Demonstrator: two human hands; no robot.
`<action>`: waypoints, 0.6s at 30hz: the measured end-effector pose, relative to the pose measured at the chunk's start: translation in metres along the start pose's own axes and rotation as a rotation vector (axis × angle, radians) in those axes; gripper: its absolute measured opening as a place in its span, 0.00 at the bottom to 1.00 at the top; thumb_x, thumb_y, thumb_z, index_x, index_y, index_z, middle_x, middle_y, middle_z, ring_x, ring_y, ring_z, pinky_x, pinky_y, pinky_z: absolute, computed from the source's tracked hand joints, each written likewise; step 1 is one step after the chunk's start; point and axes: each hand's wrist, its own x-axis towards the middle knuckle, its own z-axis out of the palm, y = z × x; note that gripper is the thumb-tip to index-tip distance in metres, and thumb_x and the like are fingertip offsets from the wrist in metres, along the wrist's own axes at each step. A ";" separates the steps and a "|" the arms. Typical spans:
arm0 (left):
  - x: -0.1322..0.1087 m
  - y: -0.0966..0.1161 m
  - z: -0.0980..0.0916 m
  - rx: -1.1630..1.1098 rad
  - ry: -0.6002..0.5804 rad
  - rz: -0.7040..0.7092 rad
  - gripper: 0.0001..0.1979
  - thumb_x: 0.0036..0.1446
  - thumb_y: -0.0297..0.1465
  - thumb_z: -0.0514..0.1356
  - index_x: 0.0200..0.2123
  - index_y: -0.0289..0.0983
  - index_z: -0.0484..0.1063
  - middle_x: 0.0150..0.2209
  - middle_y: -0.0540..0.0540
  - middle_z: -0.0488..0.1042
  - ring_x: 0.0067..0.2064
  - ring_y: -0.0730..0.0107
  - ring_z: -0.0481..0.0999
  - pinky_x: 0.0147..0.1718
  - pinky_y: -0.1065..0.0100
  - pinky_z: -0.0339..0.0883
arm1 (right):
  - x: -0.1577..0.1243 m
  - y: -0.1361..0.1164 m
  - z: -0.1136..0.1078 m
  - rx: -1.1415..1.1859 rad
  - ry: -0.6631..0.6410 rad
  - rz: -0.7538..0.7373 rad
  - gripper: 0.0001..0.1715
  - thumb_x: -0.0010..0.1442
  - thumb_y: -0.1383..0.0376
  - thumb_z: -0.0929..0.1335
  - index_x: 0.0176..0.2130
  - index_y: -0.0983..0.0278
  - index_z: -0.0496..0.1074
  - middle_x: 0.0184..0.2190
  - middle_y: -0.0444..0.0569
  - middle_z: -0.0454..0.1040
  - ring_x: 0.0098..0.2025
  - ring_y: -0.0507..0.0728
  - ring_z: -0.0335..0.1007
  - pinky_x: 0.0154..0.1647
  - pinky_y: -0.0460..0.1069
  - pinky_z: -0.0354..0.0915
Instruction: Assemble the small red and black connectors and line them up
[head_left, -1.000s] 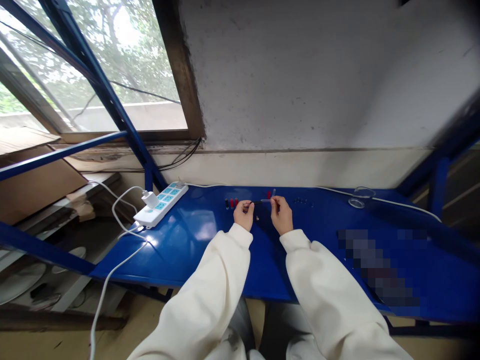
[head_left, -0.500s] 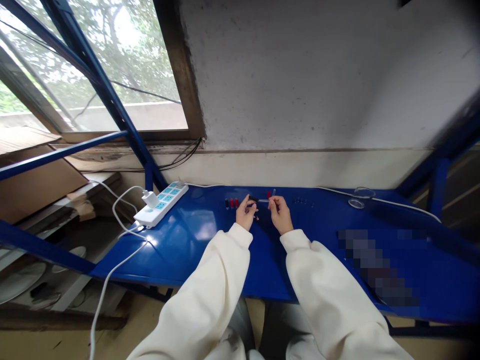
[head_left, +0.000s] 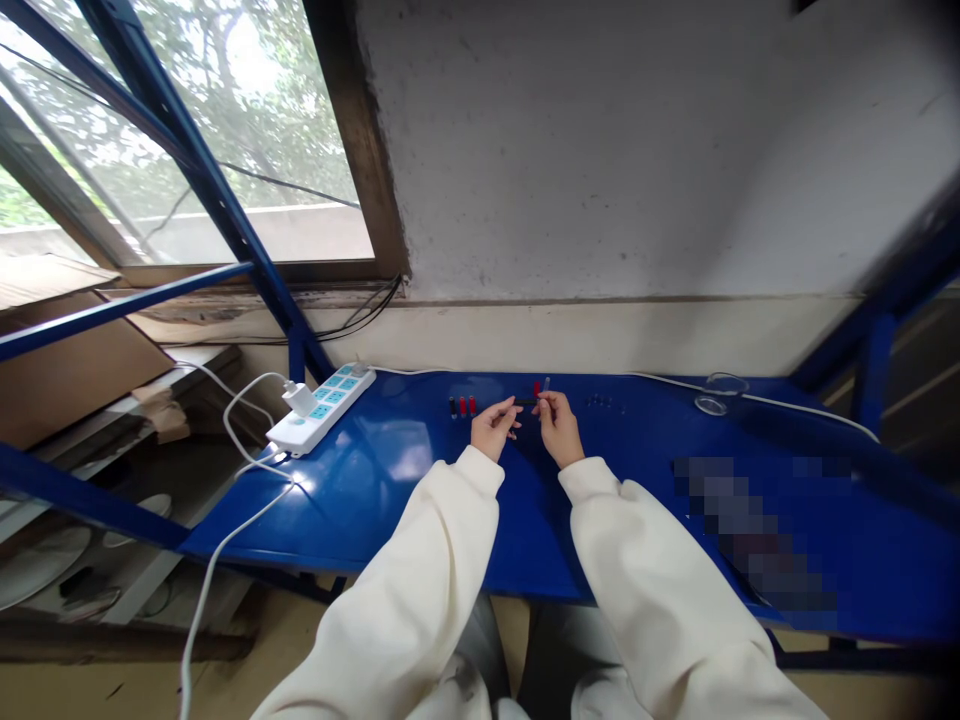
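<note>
The blue table (head_left: 420, 500) fills the lower half of the frame, under a grey wall and a window at upper left. A white power strip (head_left: 322, 408) lies at the table's left end, with a cable (head_left: 217, 560) trailing off the edge. Both white sleeves reach to the middle of the far edge. A second ago the left hand (head_left: 493, 428) was a closed fist. Now its fingers are stretched out to the right and it has drawn nearer to the right hand (head_left: 556, 427), so the grip looks to have moved from the palm to the fingertips. The left hand is half open, pinching one end of a rod (head_left: 526, 402). The right hand is loosely curled, with thumb and forefinger closed on the other end. The rod is short, thin and dark, held level just above the table between the two hands; finer detail is too small to make out. A clear dish (head_left: 721, 393) sits well to the right. A row of red and black pieces (head_left: 463, 405) stands just left of the left hand, and dark bits (head_left: 606, 402) lie to the right of the right hand.
</note>
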 end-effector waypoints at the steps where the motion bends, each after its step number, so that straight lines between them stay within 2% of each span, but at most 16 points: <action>1: 0.000 0.000 0.000 0.032 0.023 0.015 0.20 0.44 0.37 0.61 0.40 0.31 0.71 0.33 0.41 0.74 0.24 0.76 0.71 0.19 0.73 0.64 | 0.000 0.001 0.001 -0.021 -0.015 0.012 0.15 0.59 0.60 0.56 0.42 0.65 0.60 0.27 0.47 0.69 0.28 0.52 0.65 0.32 0.47 0.61; 4: -0.001 -0.001 0.002 0.114 0.066 0.075 0.17 0.43 0.36 0.61 0.36 0.31 0.71 0.29 0.43 0.73 0.21 0.77 0.69 0.19 0.72 0.65 | -0.001 0.002 0.002 -0.084 -0.072 0.043 0.18 0.59 0.62 0.55 0.46 0.65 0.60 0.28 0.48 0.70 0.29 0.53 0.67 0.34 0.49 0.62; 10: -0.005 0.000 0.003 0.238 0.037 0.155 0.13 0.47 0.35 0.59 0.35 0.34 0.69 0.30 0.46 0.72 0.20 0.81 0.68 0.20 0.74 0.64 | -0.002 0.003 0.001 -0.159 -0.149 0.006 0.25 0.53 0.70 0.55 0.51 0.65 0.57 0.34 0.50 0.72 0.37 0.55 0.68 0.40 0.51 0.63; 14: -0.007 -0.001 0.003 0.362 0.030 0.229 0.12 0.48 0.35 0.58 0.35 0.35 0.69 0.30 0.47 0.71 0.21 0.81 0.68 0.21 0.75 0.63 | -0.002 0.005 0.001 -0.237 -0.179 -0.052 0.30 0.48 0.73 0.58 0.52 0.66 0.56 0.35 0.51 0.71 0.36 0.55 0.69 0.40 0.51 0.64; 18: -0.007 -0.003 0.003 0.470 0.030 0.293 0.11 0.50 0.35 0.56 0.35 0.36 0.69 0.31 0.47 0.72 0.23 0.80 0.69 0.23 0.75 0.64 | -0.002 0.007 0.001 -0.340 -0.168 -0.059 0.29 0.49 0.72 0.57 0.52 0.66 0.57 0.36 0.52 0.71 0.35 0.55 0.69 0.38 0.51 0.65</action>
